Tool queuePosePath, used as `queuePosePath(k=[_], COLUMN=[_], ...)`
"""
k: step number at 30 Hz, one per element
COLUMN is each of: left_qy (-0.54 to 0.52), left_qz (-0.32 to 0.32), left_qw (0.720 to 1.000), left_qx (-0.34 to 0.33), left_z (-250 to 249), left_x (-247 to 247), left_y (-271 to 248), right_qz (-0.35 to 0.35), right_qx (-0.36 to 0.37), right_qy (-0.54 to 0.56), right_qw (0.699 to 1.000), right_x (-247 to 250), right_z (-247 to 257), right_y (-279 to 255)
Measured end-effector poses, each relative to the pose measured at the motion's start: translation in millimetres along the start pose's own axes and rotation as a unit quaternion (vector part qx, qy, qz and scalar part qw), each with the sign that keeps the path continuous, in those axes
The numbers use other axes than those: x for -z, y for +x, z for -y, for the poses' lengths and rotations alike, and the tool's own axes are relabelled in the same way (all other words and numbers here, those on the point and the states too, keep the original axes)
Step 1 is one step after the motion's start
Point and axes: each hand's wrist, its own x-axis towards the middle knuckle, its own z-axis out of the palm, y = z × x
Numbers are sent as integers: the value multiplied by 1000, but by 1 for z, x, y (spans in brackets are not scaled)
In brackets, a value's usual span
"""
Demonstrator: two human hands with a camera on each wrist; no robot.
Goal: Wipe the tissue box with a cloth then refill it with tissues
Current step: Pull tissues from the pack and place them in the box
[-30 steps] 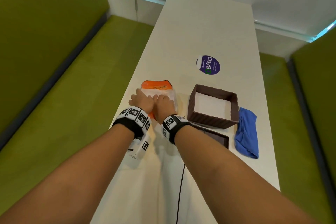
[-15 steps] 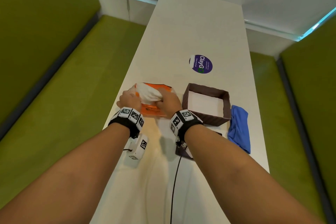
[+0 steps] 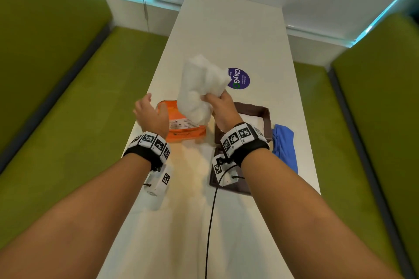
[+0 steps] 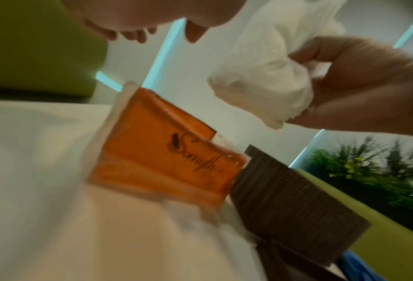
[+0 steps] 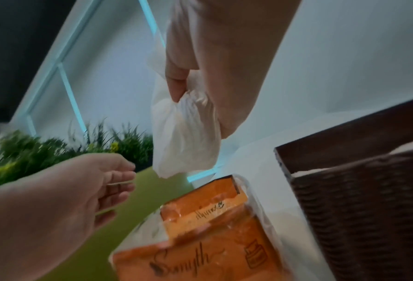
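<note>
My right hand grips a white wad of tissues and holds it in the air above the orange tissue pack. In the right wrist view the thumb pinches the tissues from the front. My left hand hovers just left of the pack with loosely spread fingers, holding nothing. The pack lies on the white table, its top torn open. The brown woven tissue box stands open to the right of the pack, partly hidden by my right wrist. A blue cloth lies right of the box.
A dark flat lid lies on the table below my right wrist. A purple round sticker is on the table further back. Green benches run along both sides. A black cable trails toward the near edge.
My right hand has pulled the tissues out of the orange pack and lifted them up. My left hand has let go of the pack and risen beside it.
</note>
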Motion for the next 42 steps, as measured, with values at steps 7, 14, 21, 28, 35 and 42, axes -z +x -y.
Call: queuePosePath(k=[7,14,21,28,35,42], left_qy=[-354,-365,-274,-162,-418,-607], left_qz=[348,363,352,277,381,349], left_qw=[850,827,876,941,794,660], left_qx=[176,225,185,108,223,272], left_z=[-54,-67,-60,-67,-73,-86], left_x=[-20,-29,-44,-44,-34,-41], left_y=[-24,-42,-43,-57,-62,-88], right_qz=[22,-21,-40,4,-8,18], right_qx=[-29,-34,-82,-167,-46,45], right_qy=[176,181,-59,10,37,51], right_qw=[984,983,994,986,998,998], right_x=[24,69,93,112,108,90], right_z=[11,25,30,34,35,41], right_y=[-24,-53,-68,-82,-85,-94])
